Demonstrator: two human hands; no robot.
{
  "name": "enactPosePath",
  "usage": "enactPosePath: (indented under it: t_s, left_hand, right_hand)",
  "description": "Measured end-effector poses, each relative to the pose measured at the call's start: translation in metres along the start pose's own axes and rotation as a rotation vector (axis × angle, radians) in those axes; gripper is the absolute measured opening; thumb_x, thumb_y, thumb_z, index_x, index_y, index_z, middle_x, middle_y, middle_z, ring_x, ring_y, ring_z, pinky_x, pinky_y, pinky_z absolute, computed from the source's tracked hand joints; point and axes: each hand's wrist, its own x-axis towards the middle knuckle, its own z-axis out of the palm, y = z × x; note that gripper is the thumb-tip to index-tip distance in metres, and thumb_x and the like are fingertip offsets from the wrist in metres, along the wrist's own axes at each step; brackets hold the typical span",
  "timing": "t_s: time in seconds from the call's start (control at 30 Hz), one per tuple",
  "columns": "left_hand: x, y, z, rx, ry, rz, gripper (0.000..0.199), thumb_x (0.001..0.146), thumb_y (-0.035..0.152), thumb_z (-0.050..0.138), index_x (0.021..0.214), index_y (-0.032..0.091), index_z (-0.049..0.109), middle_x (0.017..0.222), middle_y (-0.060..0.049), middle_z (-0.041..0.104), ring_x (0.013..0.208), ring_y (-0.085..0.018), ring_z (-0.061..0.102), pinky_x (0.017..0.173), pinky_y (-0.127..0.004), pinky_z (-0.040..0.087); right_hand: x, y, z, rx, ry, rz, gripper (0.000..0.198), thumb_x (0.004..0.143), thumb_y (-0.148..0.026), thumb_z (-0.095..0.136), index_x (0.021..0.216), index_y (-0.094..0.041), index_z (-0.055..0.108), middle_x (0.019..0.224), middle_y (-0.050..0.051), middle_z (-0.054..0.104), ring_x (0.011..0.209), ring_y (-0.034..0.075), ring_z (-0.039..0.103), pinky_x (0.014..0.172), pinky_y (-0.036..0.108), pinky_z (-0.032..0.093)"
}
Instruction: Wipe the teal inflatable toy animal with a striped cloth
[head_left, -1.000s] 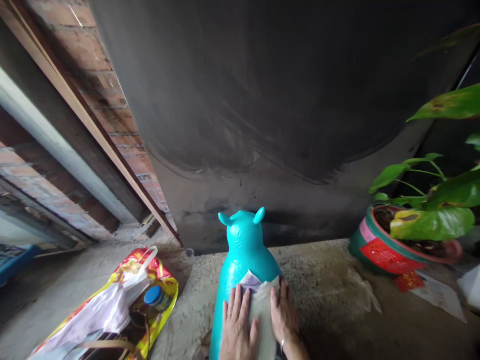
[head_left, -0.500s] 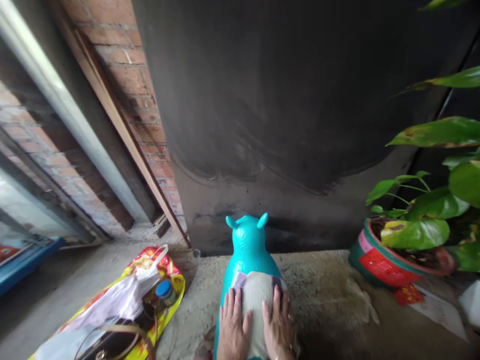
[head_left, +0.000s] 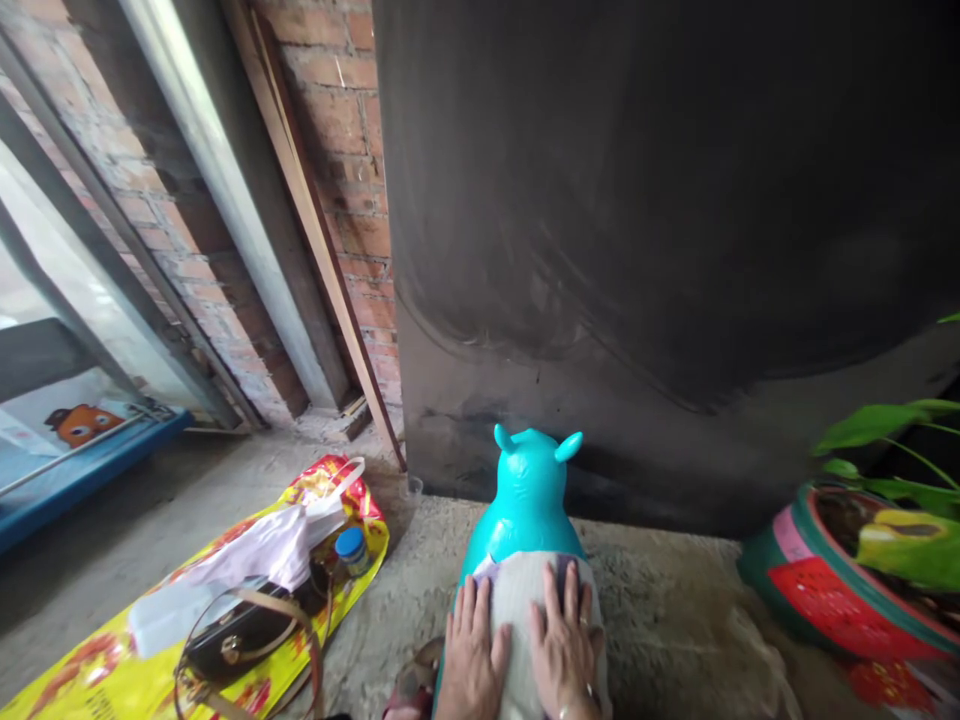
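Note:
A shiny turquoise animal-shaped toy [head_left: 531,485], with two small ears, stands upright facing the dark panel; it looks inflatable. Over its back lies a pale grey cloth [head_left: 523,590] with purple patches near its far edge. My left hand [head_left: 472,650] rests flat on the cloth's left side, fingers stretched forward. On the right side, my right hand [head_left: 564,645] presses flat too, fingers slightly spread, with a ring and something shiny at the wrist. Neither hand grips anything. The toy's lower part is hidden by the cloth, my hands and the frame edge.
At left on the floor, a yellow-and-red plastic sheet [head_left: 90,665] carries a dark handbag [head_left: 240,640], a white cloth [head_left: 262,545] and a blue-lidded jar [head_left: 351,550]. A potted plant [head_left: 847,600] stands right. Ahead rises a dark panel [head_left: 637,250] beside a leaning wooden plank [head_left: 322,240].
The view has swung left, so the toy and plant sit further right in the frame and more of the handbag shows. Both hands stay flat on the cloth.

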Motion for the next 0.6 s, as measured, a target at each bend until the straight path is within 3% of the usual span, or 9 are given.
enactPosePath:
  t_s: [0.17,0.3,0.47,0.6]
  left_hand:
    - [0.043,0.023,-0.022,-0.1,-0.075,-0.113,0.063,0.092,0.039,0.027,0.149,0.015,0.017,0.16,-0.009,0.011,0.148,-0.025,0.009,0.12,-0.05,0.018]
    - [0.048,0.028,-0.026,-0.108,-0.073,-0.116,0.063,0.092,0.039,0.026,0.149,0.015,0.017,0.16,-0.008,0.011,0.148,-0.025,0.008,0.12,-0.05,0.018]
    - [0.014,0.003,-0.007,-0.04,-0.055,-0.039,0.063,0.091,0.039,0.03,0.146,0.01,0.027,0.157,-0.011,0.019,0.147,-0.026,0.014,0.121,-0.046,0.021]
    - [-0.024,-0.028,0.018,-0.07,-0.004,0.053,0.065,0.087,0.049,0.042,0.142,0.014,0.039,0.154,-0.01,0.027,0.144,-0.029,0.022,0.119,-0.046,0.027]
  right_hand:
    - [0.049,-0.022,-0.019,0.013,-0.062,-0.018,0.053,0.097,-0.04,0.021,0.149,-0.032,0.015,0.159,0.008,0.002,0.144,0.039,0.009,0.098,0.076,0.03]
    - [0.05,-0.023,-0.017,0.022,-0.04,-0.009,0.054,0.097,-0.043,0.021,0.149,-0.032,0.015,0.159,0.008,0.006,0.143,0.04,0.014,0.095,0.077,0.032]
    - [-0.001,-0.002,0.014,0.002,0.141,-0.051,0.057,0.095,-0.048,0.022,0.146,-0.025,0.032,0.154,0.015,0.023,0.135,0.044,0.032,0.084,0.075,0.042]
    - [-0.058,0.028,0.044,-0.082,0.303,-0.284,0.051,0.091,-0.044,0.043,0.141,-0.034,0.039,0.142,0.015,0.046,0.128,0.045,0.043,0.082,0.069,0.047]
